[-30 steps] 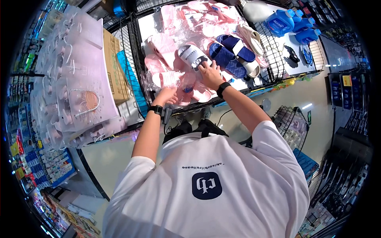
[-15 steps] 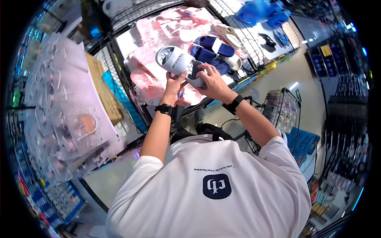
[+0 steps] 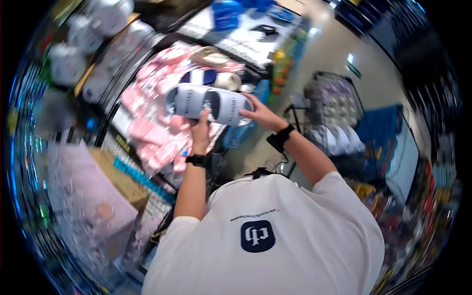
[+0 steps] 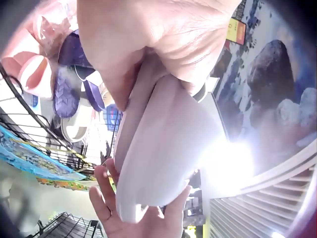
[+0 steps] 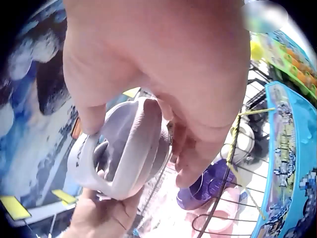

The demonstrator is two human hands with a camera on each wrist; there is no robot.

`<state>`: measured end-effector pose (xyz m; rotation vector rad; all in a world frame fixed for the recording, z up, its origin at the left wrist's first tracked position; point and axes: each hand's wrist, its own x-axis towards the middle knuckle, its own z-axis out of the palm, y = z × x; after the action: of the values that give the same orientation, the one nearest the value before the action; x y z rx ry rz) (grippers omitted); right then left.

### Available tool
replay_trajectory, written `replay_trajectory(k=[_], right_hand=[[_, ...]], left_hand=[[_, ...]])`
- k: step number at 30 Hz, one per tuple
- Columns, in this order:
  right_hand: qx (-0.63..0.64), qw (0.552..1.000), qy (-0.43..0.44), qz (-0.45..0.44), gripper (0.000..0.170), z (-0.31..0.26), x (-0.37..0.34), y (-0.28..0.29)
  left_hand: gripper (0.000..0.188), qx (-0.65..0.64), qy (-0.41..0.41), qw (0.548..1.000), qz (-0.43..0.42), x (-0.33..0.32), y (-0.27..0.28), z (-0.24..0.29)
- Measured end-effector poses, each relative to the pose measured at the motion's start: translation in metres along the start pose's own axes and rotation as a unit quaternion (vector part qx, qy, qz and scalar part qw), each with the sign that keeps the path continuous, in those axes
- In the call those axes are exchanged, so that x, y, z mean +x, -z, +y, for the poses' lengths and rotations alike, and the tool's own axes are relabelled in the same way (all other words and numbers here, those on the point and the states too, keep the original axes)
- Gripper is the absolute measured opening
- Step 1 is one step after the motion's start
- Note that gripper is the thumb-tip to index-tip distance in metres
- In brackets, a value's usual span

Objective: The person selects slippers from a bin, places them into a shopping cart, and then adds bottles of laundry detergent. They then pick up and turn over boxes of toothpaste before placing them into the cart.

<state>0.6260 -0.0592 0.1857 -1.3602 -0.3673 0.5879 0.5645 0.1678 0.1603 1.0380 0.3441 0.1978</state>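
A pair of pale grey-white slides (image 3: 189,101), stacked together, is held up over the near side of a slipper pile. Dark lettering shows on their straps. My left hand (image 3: 200,132) grips the pair near its middle, thumb on the upper side. At the right end, my right hand (image 3: 265,117) holds the slides between thumb and fingers. In the left wrist view the soles (image 4: 166,144) lie against each other. The right wrist view shows the strap opening at one end (image 5: 111,148), with my right thumb against it.
Pink slippers in clear plastic (image 3: 150,132) fill the wire-sided display bin, with navy slides (image 3: 205,76) and a beige slipper (image 3: 210,56) among them. Blue jugs (image 3: 226,15) stand beyond. A loaded wire cart (image 3: 339,105) is at right; a cardboard box (image 3: 115,172) lies left.
The slides have been lifted off the pile, and my left hand has come from the pink slippers to grip them. They have turned to lie level, and the view has swung right.
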Motion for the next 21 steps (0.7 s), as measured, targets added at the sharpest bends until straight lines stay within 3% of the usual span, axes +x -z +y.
replay_trajectory(k=[1,2,6,8,10,14,18,21], right_hand=[[0.042,0.999,-0.018,-0.009,0.08,-0.001,-0.011,0.024],[0.087,0.995,-0.032,-0.021,0.077,-0.002,-0.023,0.049],[0.221,0.974,-0.024,0.032,0.067,-0.016,-0.082,0.128],[0.249,0.964,0.013,0.092,0.061,-0.014,-0.116,0.158],[0.255,0.954,0.038,0.151,0.058,-0.012,-0.148,0.187],[0.277,0.916,0.065,0.283,0.056,0.004,-0.215,0.229],[0.314,0.867,0.098,0.374,0.049,0.025,-0.269,0.251],[0.372,0.795,0.087,0.472,0.041,0.05,-0.295,0.268]], left_hand=[[0.041,-0.021,0.027,0.999,-0.035,0.012,-0.008,-0.021],[0.039,-0.003,0.025,0.997,-0.067,0.0,-0.052,-0.009],[0.046,-0.008,0.083,0.982,-0.167,0.001,-0.153,-0.042],[0.045,0.01,0.148,0.972,-0.18,0.0,-0.194,-0.07],[0.046,0.021,0.156,0.962,-0.223,0.003,-0.234,-0.102],[0.062,0.117,0.243,0.913,-0.305,0.003,-0.304,-0.154],[0.071,0.167,0.254,0.894,-0.329,-0.005,-0.365,-0.221],[0.07,0.227,0.302,0.845,-0.379,-0.006,-0.415,-0.26]])
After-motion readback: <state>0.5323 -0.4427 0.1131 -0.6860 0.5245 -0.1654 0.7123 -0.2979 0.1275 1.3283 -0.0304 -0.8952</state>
